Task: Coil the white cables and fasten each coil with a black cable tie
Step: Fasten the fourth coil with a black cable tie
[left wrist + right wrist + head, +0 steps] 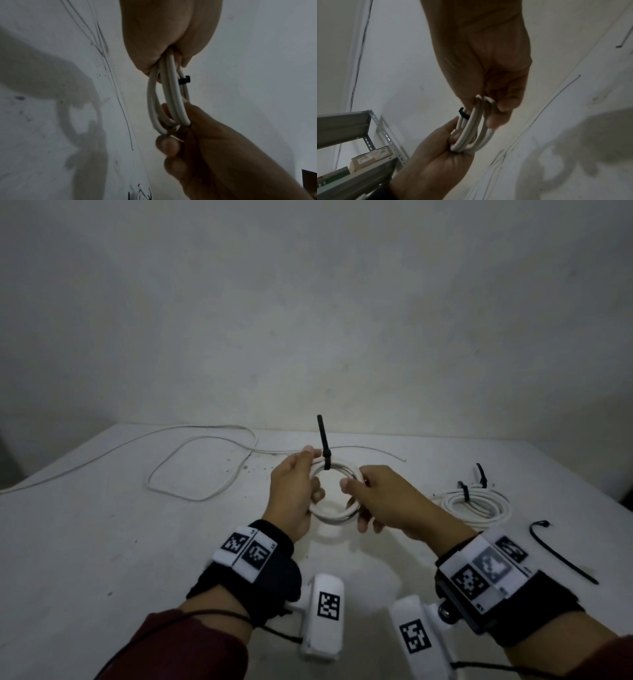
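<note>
Both hands grip white coil [330, 510], several loops; black cable tie [324, 446] cinched, tail upright.

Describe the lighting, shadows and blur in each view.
Head view: dim, even light, soft shadow on the table beneath the held coil. Left wrist view: murky, hand shadows across the table, right hand slightly soft. Right wrist view: dark, left hand blurred.

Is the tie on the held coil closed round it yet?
Closed: the black cable tie bands the coil, its tail sticking up through the head. How tightly it is cinched, cannot tell.
</note>
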